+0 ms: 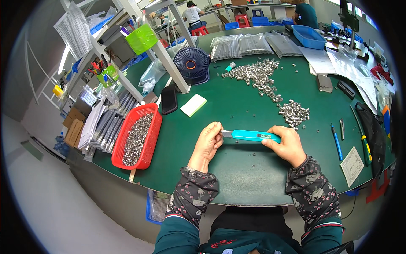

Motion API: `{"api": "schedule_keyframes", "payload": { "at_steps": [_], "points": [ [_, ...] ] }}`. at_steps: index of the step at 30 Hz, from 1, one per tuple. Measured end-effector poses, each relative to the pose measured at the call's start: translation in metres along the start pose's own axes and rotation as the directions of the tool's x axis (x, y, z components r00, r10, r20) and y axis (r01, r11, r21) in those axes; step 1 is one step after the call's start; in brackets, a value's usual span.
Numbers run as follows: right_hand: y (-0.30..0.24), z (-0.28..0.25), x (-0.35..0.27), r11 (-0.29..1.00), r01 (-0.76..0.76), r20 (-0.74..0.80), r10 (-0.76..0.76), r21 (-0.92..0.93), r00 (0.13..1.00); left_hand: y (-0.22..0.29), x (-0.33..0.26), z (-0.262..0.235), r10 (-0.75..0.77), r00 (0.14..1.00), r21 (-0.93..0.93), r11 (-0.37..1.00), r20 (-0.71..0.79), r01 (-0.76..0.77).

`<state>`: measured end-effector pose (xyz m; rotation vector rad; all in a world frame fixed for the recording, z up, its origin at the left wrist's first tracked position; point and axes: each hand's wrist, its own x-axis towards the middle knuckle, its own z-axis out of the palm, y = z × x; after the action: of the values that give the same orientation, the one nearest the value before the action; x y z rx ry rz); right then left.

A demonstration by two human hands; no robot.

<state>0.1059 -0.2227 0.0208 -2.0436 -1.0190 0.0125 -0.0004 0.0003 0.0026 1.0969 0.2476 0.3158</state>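
Both hands on one teal utility knife point(253, 135) above the green table point(237, 182). Right hand point(286, 145) clamped around handle; left hand point(209, 142) fingertips pinched at blade end. Long axis runs left–right between my hands, blade pointing left. Loose metal parts point(293, 113) lie beyond, nearer my right.

**My sleeves, right now**

Up from my left hand point(208, 142) and right hand point(288, 144) run dark floral oversleeves with pink and grey blossoms, gathered at the wrists. Behind them, teal jacket sleeves with red-and-white striped trim.
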Motion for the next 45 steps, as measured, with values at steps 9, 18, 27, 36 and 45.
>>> {"api": "schedule_keyframes", "payload": {
  "at_steps": [9, 18, 27, 36, 45],
  "points": [
    [-0.001, -0.001, 0.0, 1.0, 0.016, 0.028, -0.016, -0.005, 0.999, 0.005, -0.001, -0.003, -0.105, 0.994, -0.039, 0.994, 0.02, 0.106],
    [-0.004, -0.003, -0.001, 0.986, 0.142, -0.062, -0.147, -0.09, 0.987, 0.009, -0.004, -0.004, -0.247, 0.969, -0.053, 0.967, 0.028, 0.248],
    [-0.009, -0.011, -0.002, 0.911, 0.332, -0.163, -0.376, -0.245, 0.912, 0.008, -0.002, -0.011, -0.31, 0.935, -0.011, 0.948, 0.175, 0.317],
    [-0.019, -0.018, 0.0, 0.803, 0.405, -0.175, -0.517, -0.437, 0.838, 0.008, 0.001, -0.012, -0.317, 0.92, -0.012, 0.944, 0.232, 0.328],
    [-0.008, -0.01, -0.003, 0.955, 0.204, -0.177, -0.244, -0.217, 0.954, 0.005, 0.0, -0.008, -0.067, 0.992, -0.15, 0.985, 0.108, 0.083]
  ]
}}
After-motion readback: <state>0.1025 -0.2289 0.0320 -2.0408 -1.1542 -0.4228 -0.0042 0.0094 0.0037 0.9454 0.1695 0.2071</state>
